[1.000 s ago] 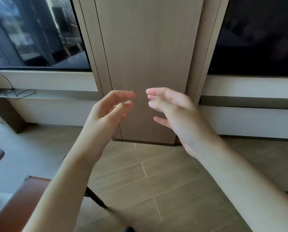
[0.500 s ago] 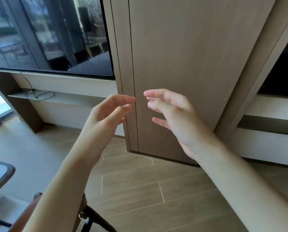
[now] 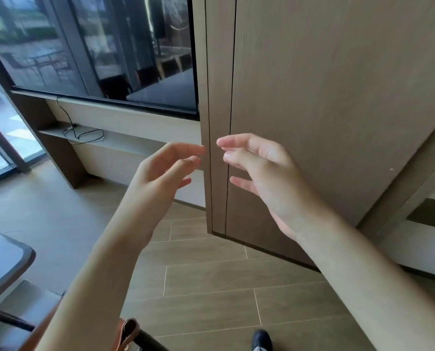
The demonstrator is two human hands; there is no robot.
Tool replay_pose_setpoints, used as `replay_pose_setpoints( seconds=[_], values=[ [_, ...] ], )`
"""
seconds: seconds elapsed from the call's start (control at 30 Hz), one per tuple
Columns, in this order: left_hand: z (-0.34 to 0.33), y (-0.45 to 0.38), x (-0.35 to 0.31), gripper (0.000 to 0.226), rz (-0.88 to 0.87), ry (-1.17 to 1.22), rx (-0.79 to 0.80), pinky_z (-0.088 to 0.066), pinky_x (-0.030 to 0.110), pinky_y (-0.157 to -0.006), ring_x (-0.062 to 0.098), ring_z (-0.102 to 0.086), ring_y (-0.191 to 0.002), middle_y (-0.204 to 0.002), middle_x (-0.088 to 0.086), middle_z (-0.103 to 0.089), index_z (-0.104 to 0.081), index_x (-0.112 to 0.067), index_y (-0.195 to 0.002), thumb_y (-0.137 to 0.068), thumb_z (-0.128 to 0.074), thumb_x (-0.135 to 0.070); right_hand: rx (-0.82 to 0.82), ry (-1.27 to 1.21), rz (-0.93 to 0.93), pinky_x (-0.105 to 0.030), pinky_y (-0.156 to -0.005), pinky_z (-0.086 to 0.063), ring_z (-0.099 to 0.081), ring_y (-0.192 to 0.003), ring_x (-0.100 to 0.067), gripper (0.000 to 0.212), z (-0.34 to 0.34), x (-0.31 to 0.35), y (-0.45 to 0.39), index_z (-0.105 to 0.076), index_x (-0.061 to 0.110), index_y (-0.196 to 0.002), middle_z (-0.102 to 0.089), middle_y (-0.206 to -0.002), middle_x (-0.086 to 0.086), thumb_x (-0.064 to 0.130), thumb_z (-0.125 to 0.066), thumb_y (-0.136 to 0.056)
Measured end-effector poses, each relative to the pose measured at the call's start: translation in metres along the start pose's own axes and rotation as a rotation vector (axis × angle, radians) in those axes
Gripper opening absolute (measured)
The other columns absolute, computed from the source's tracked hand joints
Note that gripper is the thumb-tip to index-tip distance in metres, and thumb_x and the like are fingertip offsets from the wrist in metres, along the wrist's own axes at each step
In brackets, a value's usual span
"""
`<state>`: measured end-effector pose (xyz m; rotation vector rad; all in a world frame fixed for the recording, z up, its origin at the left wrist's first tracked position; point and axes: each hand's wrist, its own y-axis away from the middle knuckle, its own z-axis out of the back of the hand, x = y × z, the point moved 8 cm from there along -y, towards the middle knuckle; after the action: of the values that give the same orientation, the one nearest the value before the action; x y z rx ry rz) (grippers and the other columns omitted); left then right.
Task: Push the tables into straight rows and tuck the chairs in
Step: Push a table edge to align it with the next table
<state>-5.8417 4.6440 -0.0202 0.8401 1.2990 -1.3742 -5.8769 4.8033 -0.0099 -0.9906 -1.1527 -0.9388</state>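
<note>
While both hover empty, left hand (image 3: 160, 171) and right hand (image 3: 264, 171) loosely apart, table (image 3: 6, 259) perhaps lower left

Pale wood-look planks cover the floor (image 3: 211, 282), and a dark shoe (image 3: 262, 338) stands on them at the bottom edge. At far left the rounded corner of a grey counter (image 3: 6, 259) juts in; on the wall shelf (image 3: 115, 140) lies a coiled black cable (image 3: 82, 134)

Table (image 3: 1, 259) at far left, chair (image 3: 132, 333) below it (partly hidden); wall panel (image 3: 325, 110) ahead.
</note>
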Motion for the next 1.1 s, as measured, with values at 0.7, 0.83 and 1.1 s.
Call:
replay_pose_setpoints(
  seconds=[0.7, 0.83, 1.1],
  values=[
    [0.021, -0.209, 0.062, 0.032, 0.075, -0.079, -0.288, -0.052, 0.040, -0.103, 0.009, -0.068, -0.115, -0.117, -0.007, -0.073, -0.072, -0.024, -0.112, -0.087, -0.057, -0.036, 0.337, -0.020, 0.021, -0.043, -0.102, -0.052, -0.062, -0.110, -0.003, 0.018, -0.001, -0.033, -0.268, -0.072, 0.029, -0.109, -0.068, -0.110, 0.016, 0.022, -0.059, -0.097],
    [0.039, -0.218, 0.071, 0.032, 0.096, -0.093, -0.359, -0.052, 0.044, -0.104, 0.013, -0.068, -0.115, -0.115, -0.003, -0.074, -0.073, -0.021, -0.111, -0.086, -0.058, -0.034, 0.417, -0.033, 0.036, -0.042, -0.101, -0.053, -0.062, -0.108, -0.001, 0.017, -0.021, -0.035, -0.294, -0.071, 0.030, -0.108, -0.069, -0.107, 0.017, 0.023, -0.059, -0.097],
    [0.093, -0.239, 0.087, 0.027, 0.106, -0.099, -0.513, -0.051, 0.047, -0.106, 0.012, -0.067, -0.117, -0.118, -0.006, -0.073, -0.074, -0.024, -0.108, -0.086, -0.060, -0.032, 0.517, -0.047, 0.025, -0.047, -0.100, -0.053, -0.064, -0.108, -0.017, 0.019, -0.076, -0.042, -0.346, -0.071, 0.030, -0.110, -0.071, -0.110, 0.013, 0.023, -0.060, -0.096]
  ],
)
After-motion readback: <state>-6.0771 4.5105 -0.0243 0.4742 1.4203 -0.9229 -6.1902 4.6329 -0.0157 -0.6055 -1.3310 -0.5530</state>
